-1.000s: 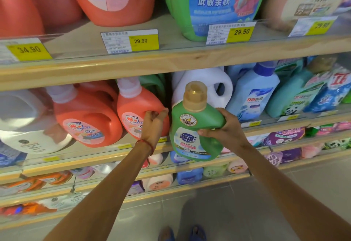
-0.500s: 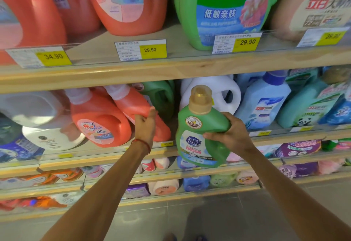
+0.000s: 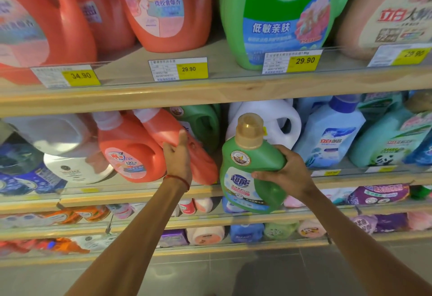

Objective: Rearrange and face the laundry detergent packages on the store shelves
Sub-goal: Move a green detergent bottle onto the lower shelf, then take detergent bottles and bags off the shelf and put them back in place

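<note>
My right hand (image 3: 284, 175) grips a green detergent bottle (image 3: 247, 169) with a tan cap, held upright in front of the middle shelf (image 3: 140, 196), label facing me. My left hand (image 3: 178, 155) presses against a coral-red bottle (image 3: 198, 153) that leans left on that shelf, fingers wrapped over its side. A second coral-red bottle (image 3: 131, 153) with a visible label stands just left of it. Behind the leaning bottle sits a green bottle (image 3: 203, 123), partly hidden.
A white jug (image 3: 275, 120) and a pale blue bottle (image 3: 332, 134) stand behind and right of the held bottle. Large red and green jugs (image 3: 278, 15) fill the top shelf above yellow price tags (image 3: 191, 69). Pouches and small packs fill the lower shelves.
The coral-red bottle under my left hand has tipped left and back into the shelf. The green bottle in my right hand stays roughly where it was. The view has tilted upward.
</note>
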Available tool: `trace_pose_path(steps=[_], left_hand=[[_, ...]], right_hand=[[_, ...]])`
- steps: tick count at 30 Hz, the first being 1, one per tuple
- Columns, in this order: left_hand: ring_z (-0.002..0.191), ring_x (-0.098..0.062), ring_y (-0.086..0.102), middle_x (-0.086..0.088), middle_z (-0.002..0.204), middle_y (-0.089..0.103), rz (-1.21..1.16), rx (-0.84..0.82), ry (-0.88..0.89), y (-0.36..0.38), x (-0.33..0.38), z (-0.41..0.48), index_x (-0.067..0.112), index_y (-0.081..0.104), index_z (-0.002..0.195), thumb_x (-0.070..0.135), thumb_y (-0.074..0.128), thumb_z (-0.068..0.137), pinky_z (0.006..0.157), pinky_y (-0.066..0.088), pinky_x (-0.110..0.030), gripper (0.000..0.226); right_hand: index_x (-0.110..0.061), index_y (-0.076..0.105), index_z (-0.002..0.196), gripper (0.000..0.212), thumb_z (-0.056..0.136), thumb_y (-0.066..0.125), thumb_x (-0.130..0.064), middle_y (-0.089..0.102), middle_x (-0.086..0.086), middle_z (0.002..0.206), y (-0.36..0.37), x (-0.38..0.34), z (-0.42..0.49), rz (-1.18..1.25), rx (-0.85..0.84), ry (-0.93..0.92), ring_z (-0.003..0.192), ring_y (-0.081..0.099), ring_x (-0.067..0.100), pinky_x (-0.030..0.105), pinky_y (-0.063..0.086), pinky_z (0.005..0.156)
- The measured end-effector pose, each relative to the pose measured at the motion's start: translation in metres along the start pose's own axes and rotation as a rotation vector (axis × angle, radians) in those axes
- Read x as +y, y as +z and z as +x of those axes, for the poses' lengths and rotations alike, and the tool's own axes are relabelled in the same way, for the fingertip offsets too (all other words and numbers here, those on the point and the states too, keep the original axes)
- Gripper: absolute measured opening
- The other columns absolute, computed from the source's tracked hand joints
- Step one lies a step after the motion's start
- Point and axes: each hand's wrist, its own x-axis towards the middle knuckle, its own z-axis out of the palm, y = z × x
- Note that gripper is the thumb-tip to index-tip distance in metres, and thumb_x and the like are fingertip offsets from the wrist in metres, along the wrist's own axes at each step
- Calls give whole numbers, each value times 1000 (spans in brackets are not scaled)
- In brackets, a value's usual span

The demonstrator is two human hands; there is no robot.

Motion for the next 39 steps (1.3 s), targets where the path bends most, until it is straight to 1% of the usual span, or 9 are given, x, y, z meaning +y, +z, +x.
trace_pose_path(steps=[4, 6, 9, 13, 17, 20, 25, 33, 39], left_hand=[[63, -10, 37, 1, 75, 37, 19, 2, 59, -11, 9, -12, 20, 36, 80, 31, 64, 100, 45, 37, -10, 36], [62, -11, 43, -1, 73, 43, 2, -5, 70, -17, 12, -19, 19, 37, 81, 29, 65, 100, 48, 42, -12, 35], [57, -15, 49, -5, 69, 52, -94, -56, 41, -28, 18, -28, 19, 36, 84, 26, 67, 99, 54, 45, -27, 35], [47, -7, 45, 6, 56, 50, -26, -113, 42, -49, 19, -36, 15, 40, 94, 30, 68, 97, 47, 40, -22, 32], [38, -7, 43, 5, 51, 50, 151, -72, 60, -79, 15, -48, 8, 55, 87, 36, 76, 90, 42, 38, -21, 35], [40, -15, 45, 8, 44, 50, 414, -67, 106, -102, 14, -56, 17, 57, 63, 54, 81, 73, 50, 38, -27, 45], [46, -14, 53, 10, 45, 55, 594, -43, 105, -123, 18, -74, 18, 63, 62, 44, 81, 82, 53, 40, -25, 37], [52, -19, 55, -1, 60, 63, 571, 48, 41, -154, 14, -80, 13, 69, 75, 48, 77, 84, 55, 43, -26, 37], [58, -19, 62, -2, 68, 70, 545, 76, 32, -179, 25, -64, 13, 73, 78, 52, 81, 79, 56, 45, -27, 40]], right_hand=[[-23, 68, 113, 70, 52, 102, -26, 77, -7, 103, -1, -4, 1, 14, -12, -5, 94, 72, 9, 26, 59, 77], [-23, 68, 112, 68, 52, 101, -26, 76, -9, 100, -1, -5, 0, 7, -23, -12, 89, 71, 1, 15, 56, 70], [-24, 68, 108, 65, 52, 102, -21, 75, -15, 93, 4, -5, -3, 22, -3, -13, 78, 67, -9, 9, 51, 64], [-29, 67, 104, 65, 50, 103, -24, 73, -17, 95, 19, -9, -10, 0, 70, -76, 83, 66, -5, 7, 50, 68], [-22, 70, 116, 74, 50, 102, -31, 74, -11, 101, 32, -20, -16, -58, 62, -183, 92, 68, 9, 23, 52, 83], [-20, 71, 119, 77, 50, 102, -35, 75, -9, 102, 40, -23, -19, -72, 60, -206, 94, 69, 13, 30, 54, 89], [-26, 72, 110, 74, 45, 97, -50, 76, -12, 99, 52, -23, -24, 3, 52, -147, 93, 72, 13, 44, 60, 89], [-25, 72, 113, 69, 52, 100, -42, 76, -13, 99, 74, -49, -34, -7, 58, -230, 93, 71, 11, 40, 60, 87], [-27, 68, 125, 82, 51, 98, -46, 76, -9, 107, 102, -77, -15, -58, 73, -286, 97, 70, 13, 39, 59, 89]])
